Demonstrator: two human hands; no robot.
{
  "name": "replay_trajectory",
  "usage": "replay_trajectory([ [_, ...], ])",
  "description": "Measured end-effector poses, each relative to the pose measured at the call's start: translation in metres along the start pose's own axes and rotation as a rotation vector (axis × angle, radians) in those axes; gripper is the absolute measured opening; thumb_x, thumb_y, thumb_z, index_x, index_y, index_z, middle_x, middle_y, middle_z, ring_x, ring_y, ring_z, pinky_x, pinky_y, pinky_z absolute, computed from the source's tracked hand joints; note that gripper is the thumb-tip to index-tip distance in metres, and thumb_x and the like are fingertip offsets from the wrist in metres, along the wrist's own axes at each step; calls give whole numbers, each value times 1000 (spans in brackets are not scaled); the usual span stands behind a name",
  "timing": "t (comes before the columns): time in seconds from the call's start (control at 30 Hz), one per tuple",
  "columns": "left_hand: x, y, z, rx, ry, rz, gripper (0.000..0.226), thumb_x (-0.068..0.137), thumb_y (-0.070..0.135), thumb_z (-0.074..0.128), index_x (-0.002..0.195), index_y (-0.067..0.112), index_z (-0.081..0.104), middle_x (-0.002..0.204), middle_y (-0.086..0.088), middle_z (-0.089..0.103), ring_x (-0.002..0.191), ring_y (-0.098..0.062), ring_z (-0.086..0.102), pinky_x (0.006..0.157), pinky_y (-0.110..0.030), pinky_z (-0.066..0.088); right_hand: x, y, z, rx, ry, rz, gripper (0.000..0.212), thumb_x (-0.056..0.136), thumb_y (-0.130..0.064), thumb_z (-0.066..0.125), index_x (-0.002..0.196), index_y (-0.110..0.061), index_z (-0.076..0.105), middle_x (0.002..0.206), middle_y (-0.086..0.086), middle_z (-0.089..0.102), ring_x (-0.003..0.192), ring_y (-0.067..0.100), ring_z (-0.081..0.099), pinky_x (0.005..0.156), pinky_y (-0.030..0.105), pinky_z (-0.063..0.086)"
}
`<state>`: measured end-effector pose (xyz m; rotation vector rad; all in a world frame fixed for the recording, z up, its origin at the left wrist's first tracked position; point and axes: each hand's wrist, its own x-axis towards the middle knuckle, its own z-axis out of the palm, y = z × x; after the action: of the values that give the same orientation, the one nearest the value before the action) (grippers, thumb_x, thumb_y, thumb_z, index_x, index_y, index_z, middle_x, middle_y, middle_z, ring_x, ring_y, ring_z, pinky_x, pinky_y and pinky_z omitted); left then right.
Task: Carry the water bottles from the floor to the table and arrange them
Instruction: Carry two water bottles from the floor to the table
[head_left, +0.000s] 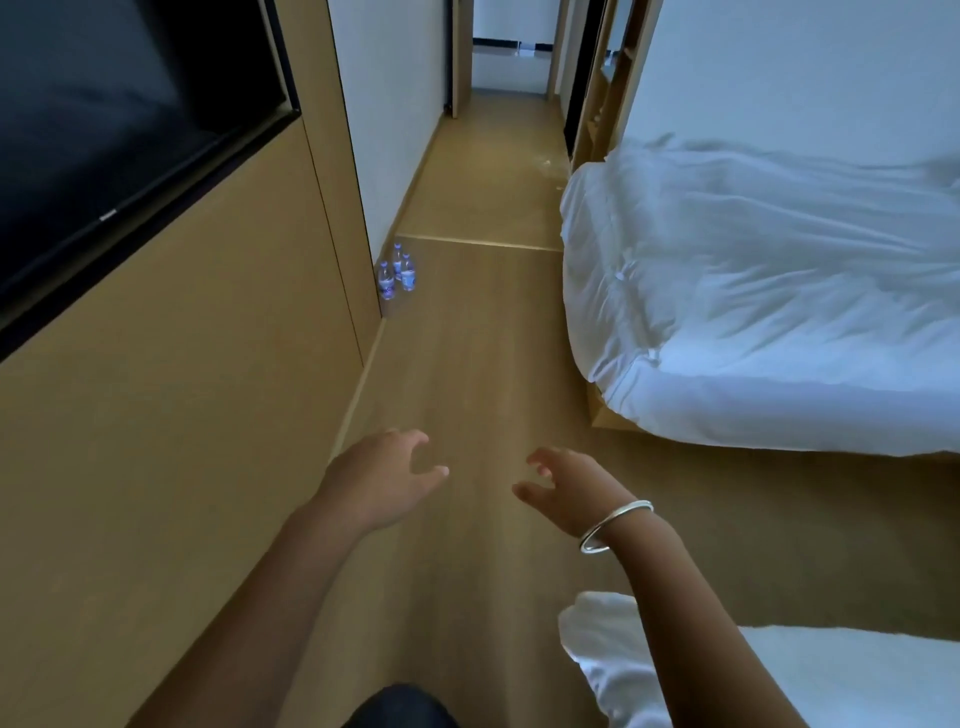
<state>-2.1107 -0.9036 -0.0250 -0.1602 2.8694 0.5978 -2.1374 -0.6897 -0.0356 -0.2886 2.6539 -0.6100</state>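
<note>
Three clear water bottles (397, 271) with blue labels stand upright in a tight cluster on the wooden floor, against the corner of the wall panel far ahead on the left. My left hand (384, 480) and my right hand (563, 491) are stretched out in front of me at mid-frame, both empty, with fingers spread and loosely curved. A silver bangle sits on my right wrist. The bottles are well beyond both hands. No table is in view.
A wood-panelled wall (182, 389) with a dark TV screen (104, 130) runs along the left. A bed with white bedding (753, 301) fills the right, and a second white bed corner (623, 665) lies at bottom right. A corridor (498, 156) leads ahead between them.
</note>
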Motion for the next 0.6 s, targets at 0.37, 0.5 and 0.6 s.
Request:
replay_trajectory([
  [0.37,213,-53,-59,7,26,-12,53,84,54,53,130,26,48,132,3,53,115,-17,53,88,-30,43,220,-46,-52,-36,-30,-17,49,88,-42,55,130,-16,48,128,6,55,116,21,52,96,30,40],
  [0.5,295,-82,-97,23,13,-25,54,84,54,52,130,26,48,131,4,53,116,-17,52,84,-28,41,303,-75,-73,-11,-26,-3,48,88,-41,55,129,-16,48,127,5,56,114,21,54,94,28,41],
  [0.6,353,-98,-122,28,-5,-37,53,85,53,52,130,25,48,129,3,55,114,-16,53,83,-28,41,360,-93,-83,3,-34,17,47,89,-41,54,128,-17,49,126,4,56,114,20,54,94,27,40],
])
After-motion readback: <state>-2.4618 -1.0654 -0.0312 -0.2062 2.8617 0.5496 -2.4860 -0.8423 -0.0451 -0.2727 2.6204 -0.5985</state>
